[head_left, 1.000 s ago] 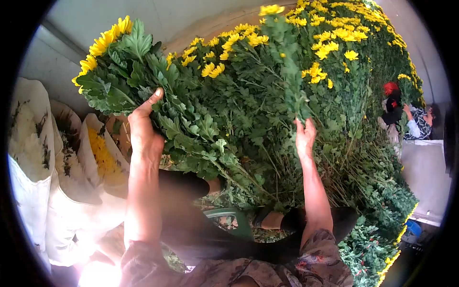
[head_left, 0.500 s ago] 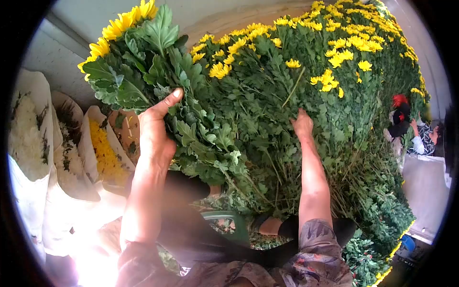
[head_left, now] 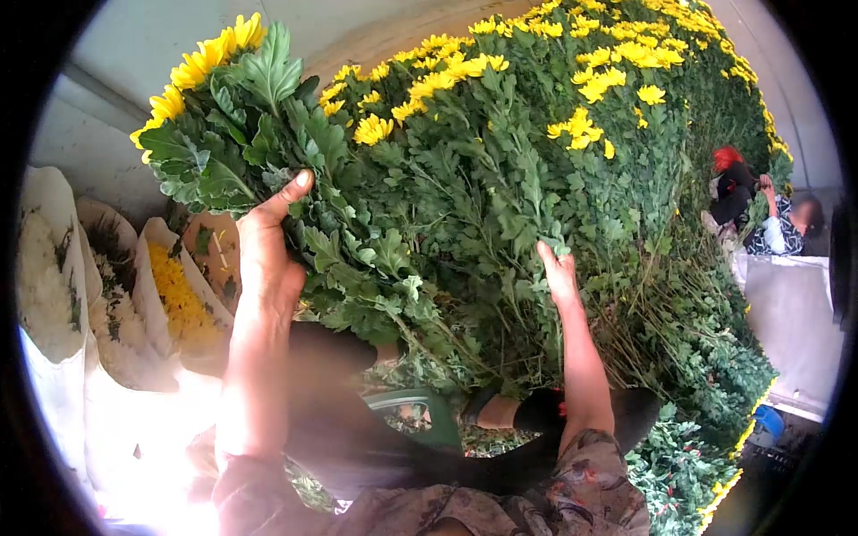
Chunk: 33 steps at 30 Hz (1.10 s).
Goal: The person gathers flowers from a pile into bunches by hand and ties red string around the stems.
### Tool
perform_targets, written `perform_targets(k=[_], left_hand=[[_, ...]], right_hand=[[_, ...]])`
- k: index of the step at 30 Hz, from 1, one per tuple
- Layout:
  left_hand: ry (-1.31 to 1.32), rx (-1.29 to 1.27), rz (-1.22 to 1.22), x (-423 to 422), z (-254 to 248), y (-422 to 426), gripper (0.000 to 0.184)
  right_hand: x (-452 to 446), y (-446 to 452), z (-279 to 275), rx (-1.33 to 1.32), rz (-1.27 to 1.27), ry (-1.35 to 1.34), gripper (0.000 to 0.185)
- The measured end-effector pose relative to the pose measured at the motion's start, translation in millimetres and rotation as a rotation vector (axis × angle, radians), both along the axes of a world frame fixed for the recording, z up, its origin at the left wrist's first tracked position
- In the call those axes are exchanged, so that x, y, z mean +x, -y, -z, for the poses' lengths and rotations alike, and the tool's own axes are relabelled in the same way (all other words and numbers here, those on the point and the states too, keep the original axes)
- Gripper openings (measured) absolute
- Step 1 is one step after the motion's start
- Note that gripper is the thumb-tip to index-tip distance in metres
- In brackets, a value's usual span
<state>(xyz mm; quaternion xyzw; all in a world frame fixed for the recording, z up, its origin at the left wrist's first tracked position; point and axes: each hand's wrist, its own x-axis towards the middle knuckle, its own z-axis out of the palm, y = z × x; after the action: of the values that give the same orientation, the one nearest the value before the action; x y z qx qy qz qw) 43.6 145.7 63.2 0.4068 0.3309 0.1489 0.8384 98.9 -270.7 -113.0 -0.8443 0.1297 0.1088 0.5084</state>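
Raised at the left, my left hand [head_left: 273, 228] is wrapped round a leafy bunch of yellow flowers [head_left: 237, 147], thumb on top and the blooms up and to the left. Further right, my right hand [head_left: 559, 268] is closed on a green flower stem [head_left: 534, 196] at the near side of the big heap of yellow flowers [head_left: 626, 170]. Leaves of the heap surround that stem, so its bloom cannot be told apart from the others. The stems of the held bunch slant down to the right, in front of the heap.
White sacks [head_left: 107, 384] at the left hold white and yellow petals [head_left: 183, 295]. A green stool [head_left: 433, 415] stands between my legs. Another person [head_left: 779, 223] is beyond the heap at the right, near a pale board [head_left: 786, 322]. Red-flecked greenery [head_left: 675, 473] lies lower right.
My right hand let go of one flower stem, reached into the heap and is now closed on another. My left hand still holds the bunch, after small shifts in view.
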Motion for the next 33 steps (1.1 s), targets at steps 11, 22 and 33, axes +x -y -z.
perform_targets(k=[11, 22, 33], left_hand=[[-0.007, -0.041, 0.010, 0.9, 1.1, 2.1, 0.039], [-0.022, -0.026, 0.041, 1.0, -4.6, 2.7, 0.037], [-0.043, -0.029, 0.061, 0.8, 5.0, -2.8, 0.033]], right_hand=[[-75.6, -36.1, 27.8, -0.405, -0.423, 0.358, 0.057], [-73.6, 4.3, 14.3, -0.131, -0.411, -0.547, 0.082], [-20.0, -7.5, -1.4, -0.339, -0.037, 0.172, 0.034]])
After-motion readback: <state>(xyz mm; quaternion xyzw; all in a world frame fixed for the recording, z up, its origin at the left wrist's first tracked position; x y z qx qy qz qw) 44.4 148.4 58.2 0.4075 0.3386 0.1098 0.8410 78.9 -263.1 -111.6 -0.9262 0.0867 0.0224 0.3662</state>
